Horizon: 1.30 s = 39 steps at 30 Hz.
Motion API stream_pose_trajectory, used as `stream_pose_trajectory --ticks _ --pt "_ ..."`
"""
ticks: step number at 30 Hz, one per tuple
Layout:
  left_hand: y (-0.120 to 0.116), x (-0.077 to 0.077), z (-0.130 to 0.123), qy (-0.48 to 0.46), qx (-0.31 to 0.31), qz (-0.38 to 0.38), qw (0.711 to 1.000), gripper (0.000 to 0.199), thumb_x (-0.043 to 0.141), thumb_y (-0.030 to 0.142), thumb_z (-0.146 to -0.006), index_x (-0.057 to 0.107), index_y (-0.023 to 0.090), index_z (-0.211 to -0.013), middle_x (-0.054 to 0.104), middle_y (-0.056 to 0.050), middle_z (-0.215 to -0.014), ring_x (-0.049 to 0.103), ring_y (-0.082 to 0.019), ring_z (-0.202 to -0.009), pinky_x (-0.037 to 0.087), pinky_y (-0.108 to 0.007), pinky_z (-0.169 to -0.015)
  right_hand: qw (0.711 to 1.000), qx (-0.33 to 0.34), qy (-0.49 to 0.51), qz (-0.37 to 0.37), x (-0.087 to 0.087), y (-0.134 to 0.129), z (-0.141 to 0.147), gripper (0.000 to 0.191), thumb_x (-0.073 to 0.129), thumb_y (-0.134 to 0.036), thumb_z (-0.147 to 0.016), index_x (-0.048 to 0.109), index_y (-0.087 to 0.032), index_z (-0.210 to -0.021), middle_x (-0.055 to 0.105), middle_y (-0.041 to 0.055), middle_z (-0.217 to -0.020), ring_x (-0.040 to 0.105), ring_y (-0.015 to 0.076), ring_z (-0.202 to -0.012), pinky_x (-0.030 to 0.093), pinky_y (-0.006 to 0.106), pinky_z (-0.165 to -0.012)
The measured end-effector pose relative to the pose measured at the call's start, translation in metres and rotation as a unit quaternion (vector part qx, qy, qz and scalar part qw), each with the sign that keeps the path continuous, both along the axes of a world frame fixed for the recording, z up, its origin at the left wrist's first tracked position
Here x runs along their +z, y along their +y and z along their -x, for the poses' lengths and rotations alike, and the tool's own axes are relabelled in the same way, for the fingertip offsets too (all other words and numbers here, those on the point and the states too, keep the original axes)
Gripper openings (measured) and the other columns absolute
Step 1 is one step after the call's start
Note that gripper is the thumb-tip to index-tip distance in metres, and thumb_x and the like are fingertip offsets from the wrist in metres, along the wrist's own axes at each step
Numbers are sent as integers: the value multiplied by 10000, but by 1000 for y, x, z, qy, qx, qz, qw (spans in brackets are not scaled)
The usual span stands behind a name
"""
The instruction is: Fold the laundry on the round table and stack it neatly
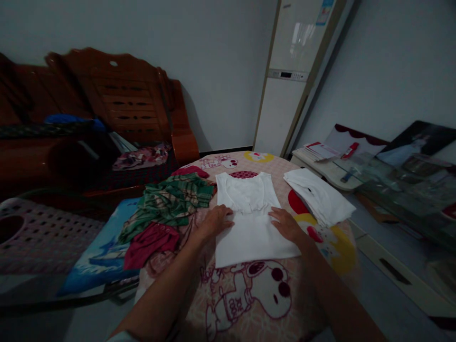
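A white sleeveless top (249, 237) lies face up on the cartoon-patterned cloth (192, 308) over a round table, its neckline away from me. Wrinkles run across it at chest height. My left hand (218, 220) rests on its left edge, fingers apart and slightly bent. On the opposite edge lies my right hand (285, 223), open, with its fingers spread on the fabric. To the right is a folded stack of white clothing (320, 197). Left of the top are a crumpled green plaid garment (174, 199) and a dark pink garment (151, 242).
A carved wooden bench (131, 104) stands behind on the left, and a woven chair (46, 232) with a blue cushion (103, 251) nearer. A tall white air conditioner (281, 109) is at the back. A glass-topped stand (402, 190) borders the right side.
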<state>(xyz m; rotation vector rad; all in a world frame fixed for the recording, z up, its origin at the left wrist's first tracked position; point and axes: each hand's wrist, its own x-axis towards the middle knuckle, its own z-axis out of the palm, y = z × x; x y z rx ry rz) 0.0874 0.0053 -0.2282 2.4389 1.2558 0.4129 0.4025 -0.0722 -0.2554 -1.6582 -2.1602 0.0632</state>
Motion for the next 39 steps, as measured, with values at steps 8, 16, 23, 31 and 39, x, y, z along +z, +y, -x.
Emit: stream_pose_trajectory --ticks 8,16,23,31,39 --pt "-1 29 -14 90 19 62 994 252 703 258 -702 715 211 -949 736 -56 -962 679 -227 -917 490 -276 -786 994 -32 -52 89 40 16 14 389 669 -163 -739 663 -186 -1128 698 94 -1054 652 231 -975 492 348 -896" --pt "-11 26 -7 -28 -33 55 998 309 605 109 -726 716 216 -994 732 -38 -1018 674 -203 -952 493 -285 -884 986 -14 49 158 70 14 8 129 638 -122 -652 706 -175 -748 727 43 -784 664 203 -747 493 274 -690" --pt "8 55 1 -91 -48 -2 995 251 596 166 -774 707 200 -996 717 -37 -1023 662 -191 -941 484 -283 -907 996 0 76 53 95 18 -3 260 572 -172 -756 755 -179 -940 759 85 -973 694 255 -920 520 363 -871" --pt "49 53 -12 -55 -9 -30 998 280 564 138 -755 707 183 -991 717 -53 -985 660 -202 -947 487 -289 -891 999 -39 -6 28 81 68 1 346 517 -126 -804 759 -169 -1047 743 104 -1076 680 257 -1006 501 388 -959" --pt "84 71 -6 -46 6 -89 995 312 526 162 -807 692 190 -1069 703 -56 -1044 649 -210 -989 477 -305 -930 999 -32 5 -9 86 116 -4 369 483 -131 -830 753 -200 -1072 739 62 -1098 678 239 -1015 512 396 -950"
